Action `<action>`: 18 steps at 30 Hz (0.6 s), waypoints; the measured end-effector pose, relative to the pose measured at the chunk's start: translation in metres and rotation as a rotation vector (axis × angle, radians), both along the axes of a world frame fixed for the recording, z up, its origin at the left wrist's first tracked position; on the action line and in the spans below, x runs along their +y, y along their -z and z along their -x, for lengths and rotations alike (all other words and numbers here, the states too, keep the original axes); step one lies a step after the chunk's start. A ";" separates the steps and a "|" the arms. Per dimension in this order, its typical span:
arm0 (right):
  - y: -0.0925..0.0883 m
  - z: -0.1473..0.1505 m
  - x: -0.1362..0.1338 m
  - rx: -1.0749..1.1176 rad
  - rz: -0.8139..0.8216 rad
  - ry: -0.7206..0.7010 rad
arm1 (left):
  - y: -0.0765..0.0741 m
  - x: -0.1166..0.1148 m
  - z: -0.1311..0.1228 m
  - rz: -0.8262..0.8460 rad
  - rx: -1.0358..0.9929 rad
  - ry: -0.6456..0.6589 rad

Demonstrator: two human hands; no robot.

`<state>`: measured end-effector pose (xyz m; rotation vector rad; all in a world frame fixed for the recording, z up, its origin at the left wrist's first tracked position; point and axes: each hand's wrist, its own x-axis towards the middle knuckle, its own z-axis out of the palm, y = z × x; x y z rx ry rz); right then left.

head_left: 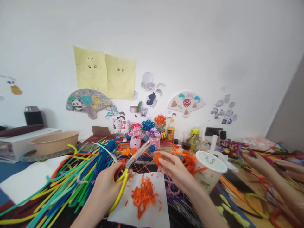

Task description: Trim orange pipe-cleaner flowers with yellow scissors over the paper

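Observation:
My left hand (108,179) is wrapped round a pair of scissors (126,173) with yellow and red handles, their blades pointing up and to the right. Between the fingertips of my right hand (174,169) is a small orange fuzzy piece (157,158), close to the blades. Below both hands lies a white sheet of paper (162,202), bearing a loose pile of orange fuzz clippings (143,194). Thin orange strands cross behind the paper. A big bundle of coloured pipe cleaners (80,177) spreads to the left of my left hand.
A white lidded cup (210,169) with a wide straw stands right beside my right forearm. Pipe-cleaner flower pots (136,141) and a drink bottle (170,129) line the back. At the right, another person's hand (257,163) reaches over craft materials. A beige basin (53,141) sits left.

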<state>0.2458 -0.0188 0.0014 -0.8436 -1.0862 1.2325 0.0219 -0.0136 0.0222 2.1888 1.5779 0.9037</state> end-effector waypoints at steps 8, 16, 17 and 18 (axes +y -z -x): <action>-0.006 0.008 -0.009 -0.007 0.039 -0.083 | 0.013 0.000 -0.003 0.210 -0.339 0.204; -0.003 -0.003 0.000 -0.449 -0.148 0.204 | -0.002 -0.004 -0.002 0.269 -0.610 0.167; -0.002 -0.005 0.001 -0.529 -0.186 0.228 | -0.002 -0.004 -0.001 0.254 -0.631 0.156; -0.001 -0.006 0.002 -0.610 -0.230 0.257 | -0.001 -0.003 0.000 0.237 -0.640 0.140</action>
